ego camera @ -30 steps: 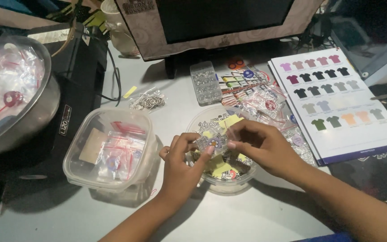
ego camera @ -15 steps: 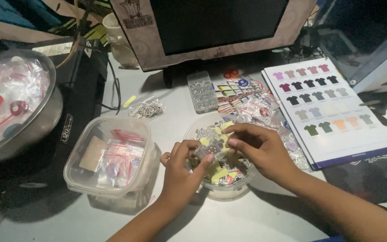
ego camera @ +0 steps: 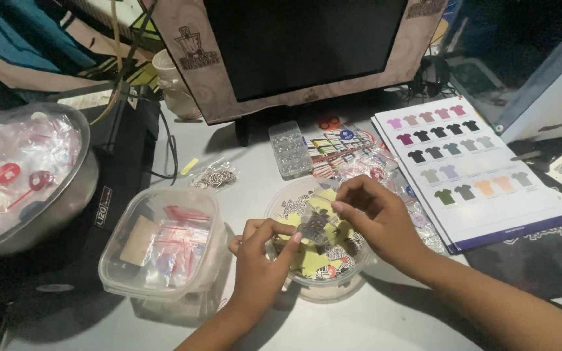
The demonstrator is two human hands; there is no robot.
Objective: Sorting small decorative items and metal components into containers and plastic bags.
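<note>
Both hands pinch one small grey cutout (ego camera: pixel 312 225) over round tub (ego camera: pixel 294 201): left hand (ego camera: pixel 259 260) beneath, right hand (ego camera: pixel 372 218) above. I judge fingertip slip would drop it among yellow pieces.

Dim, cool light from above, soft shadows, dark blurry corners.

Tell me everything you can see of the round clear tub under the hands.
The round clear tub looks like thin transparent plastic, lidless and upright on the grey table, right of a square clear container. It holds small yellow and dark patterned pieces. The left hand and right hand hover over it, pinching a small dark patterned piece between them. Its near wall looks cloudy.
</note>
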